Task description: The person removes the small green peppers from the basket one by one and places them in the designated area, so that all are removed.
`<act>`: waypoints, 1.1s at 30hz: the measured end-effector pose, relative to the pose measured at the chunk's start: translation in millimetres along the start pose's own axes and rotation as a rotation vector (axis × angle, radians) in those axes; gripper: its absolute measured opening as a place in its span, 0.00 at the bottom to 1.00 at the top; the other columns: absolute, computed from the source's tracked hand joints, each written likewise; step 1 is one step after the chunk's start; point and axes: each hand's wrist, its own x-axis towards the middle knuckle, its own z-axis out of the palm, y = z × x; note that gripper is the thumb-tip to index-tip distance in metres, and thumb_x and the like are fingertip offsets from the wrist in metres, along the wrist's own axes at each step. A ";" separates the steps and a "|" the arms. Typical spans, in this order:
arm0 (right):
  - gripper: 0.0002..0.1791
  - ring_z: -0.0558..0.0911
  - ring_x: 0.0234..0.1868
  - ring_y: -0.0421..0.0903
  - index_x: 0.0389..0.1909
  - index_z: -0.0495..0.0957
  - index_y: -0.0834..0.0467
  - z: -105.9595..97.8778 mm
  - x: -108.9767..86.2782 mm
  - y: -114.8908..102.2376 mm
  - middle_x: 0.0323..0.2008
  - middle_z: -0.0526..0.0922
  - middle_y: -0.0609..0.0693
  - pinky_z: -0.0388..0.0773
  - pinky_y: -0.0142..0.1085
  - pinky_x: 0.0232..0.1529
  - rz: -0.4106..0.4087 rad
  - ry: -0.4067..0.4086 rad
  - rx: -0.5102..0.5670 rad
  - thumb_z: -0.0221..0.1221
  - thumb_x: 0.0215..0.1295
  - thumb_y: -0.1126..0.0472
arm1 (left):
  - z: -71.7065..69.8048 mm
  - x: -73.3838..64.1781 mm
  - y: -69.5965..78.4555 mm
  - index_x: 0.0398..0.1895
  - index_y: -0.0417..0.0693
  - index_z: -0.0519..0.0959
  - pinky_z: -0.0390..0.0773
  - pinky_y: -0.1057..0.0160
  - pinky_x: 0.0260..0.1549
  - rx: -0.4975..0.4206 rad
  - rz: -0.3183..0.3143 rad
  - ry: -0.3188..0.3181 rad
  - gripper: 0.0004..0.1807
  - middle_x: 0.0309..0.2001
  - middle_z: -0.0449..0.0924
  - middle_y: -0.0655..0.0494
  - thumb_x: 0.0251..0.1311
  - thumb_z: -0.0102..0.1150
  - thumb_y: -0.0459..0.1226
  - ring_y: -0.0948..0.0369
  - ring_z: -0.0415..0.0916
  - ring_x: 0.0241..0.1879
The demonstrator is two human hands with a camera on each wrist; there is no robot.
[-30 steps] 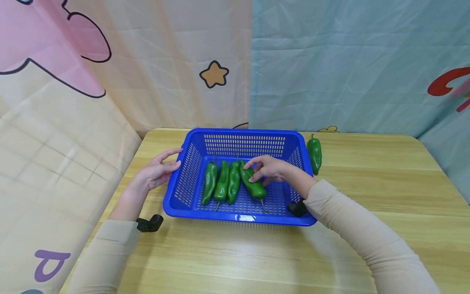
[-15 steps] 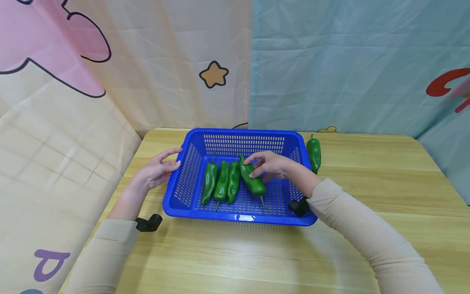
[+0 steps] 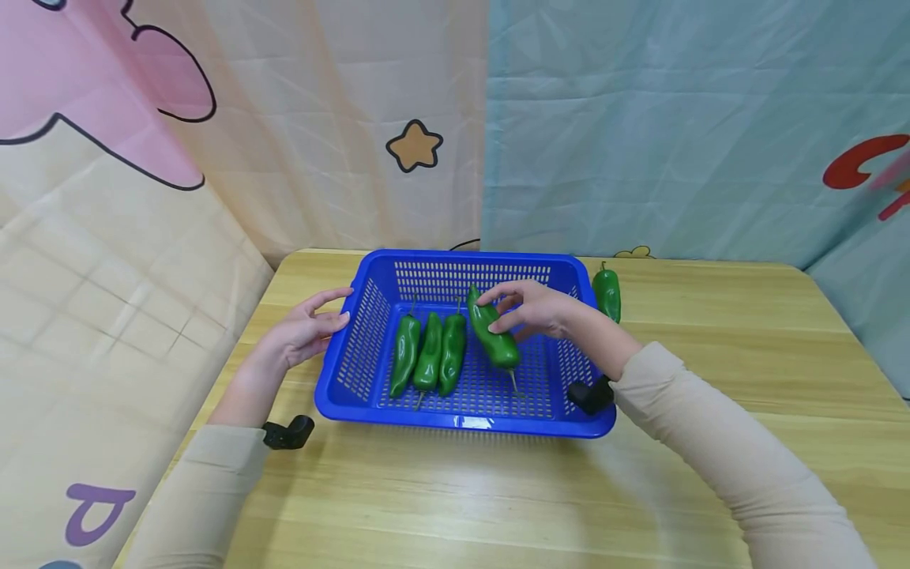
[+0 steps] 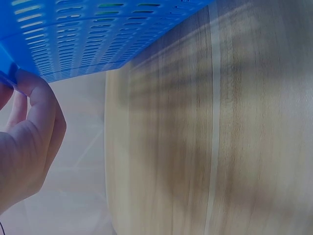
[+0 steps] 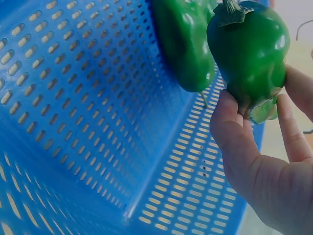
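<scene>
A long green pepper point(image 3: 493, 336) is in my right hand point(image 3: 536, 310), pinched between thumb and fingers over the right part of a blue plastic basket point(image 3: 465, 425). It tilts, stem end toward me; the right wrist view shows that stem end of the pepper point(image 5: 252, 49) up close. To its left, several green peppers point(image 3: 429, 356) lie side by side on the basket floor. My left hand point(image 3: 302, 332) holds the basket's left rim from outside, thumb and fingertip at the edge in the left wrist view.
Another green pepper point(image 3: 607, 292) lies on the wooden table point(image 3: 746, 340) just beyond the basket's right side, partly hidden by the rim and my right arm. Printed curtains point(image 3: 604, 118) stand right behind and left of the table. A black wrist camera point(image 3: 590, 395) overlaps the basket's right front corner.
My right hand has lifted the pepper it pinches up and slightly right, away from the other peppers in the basket. The left hand has stayed at the rim.
</scene>
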 end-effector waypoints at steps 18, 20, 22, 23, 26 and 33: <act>0.28 0.72 0.49 0.55 0.60 0.66 0.64 -25.0 -24.8 -11.1 0.53 0.64 0.63 0.78 0.51 0.45 -0.086 0.028 0.026 0.60 0.57 0.72 | -1.5 0.2 -3.7 0.64 0.52 0.60 0.81 0.67 0.32 -0.026 0.010 0.008 0.25 0.32 0.82 0.55 0.65 0.50 0.29 0.62 0.80 0.31; 0.28 0.73 0.48 0.55 0.60 0.66 0.64 -28.9 -29.2 -10.5 0.52 0.65 0.63 0.78 0.51 0.45 -0.090 0.033 0.031 0.60 0.57 0.72 | -1.0 1.1 -4.5 0.63 0.52 0.60 0.81 0.67 0.32 -0.027 0.011 0.009 0.25 0.31 0.82 0.55 0.65 0.50 0.29 0.62 0.81 0.30; 0.28 0.74 0.48 0.55 0.59 0.66 0.63 -32.5 -34.3 -9.8 0.51 0.64 0.63 0.78 0.51 0.45 -0.095 0.040 0.039 0.60 0.56 0.73 | -0.7 1.8 -5.6 0.63 0.52 0.61 0.81 0.67 0.32 -0.024 0.013 0.007 0.25 0.31 0.83 0.55 0.65 0.50 0.29 0.62 0.81 0.30; 0.28 0.74 0.47 0.55 0.59 0.66 0.63 -34.2 -37.0 -9.5 0.51 0.64 0.63 0.78 0.52 0.45 -0.096 0.043 0.043 0.60 0.56 0.73 | -0.8 2.1 -6.1 0.63 0.52 0.61 0.81 0.67 0.32 -0.023 0.014 0.006 0.25 0.31 0.83 0.55 0.65 0.50 0.29 0.62 0.81 0.31; 0.28 0.74 0.47 0.55 0.59 0.66 0.63 -38.6 -45.4 -9.4 0.52 0.63 0.63 0.78 0.52 0.44 -0.099 0.050 0.047 0.59 0.56 0.74 | -0.6 2.0 -6.6 0.61 0.53 0.62 0.81 0.67 0.32 -0.029 0.017 0.004 0.23 0.31 0.83 0.55 0.65 0.50 0.29 0.62 0.81 0.31; 0.29 0.74 0.47 0.55 0.60 0.65 0.64 -44.6 -62.1 -11.3 0.53 0.62 0.64 0.79 0.49 0.43 -0.106 0.053 0.033 0.60 0.56 0.73 | -2.9 1.8 -5.7 0.61 0.52 0.62 0.81 0.66 0.33 -0.049 0.020 0.007 0.23 0.33 0.83 0.55 0.65 0.50 0.29 0.61 0.81 0.31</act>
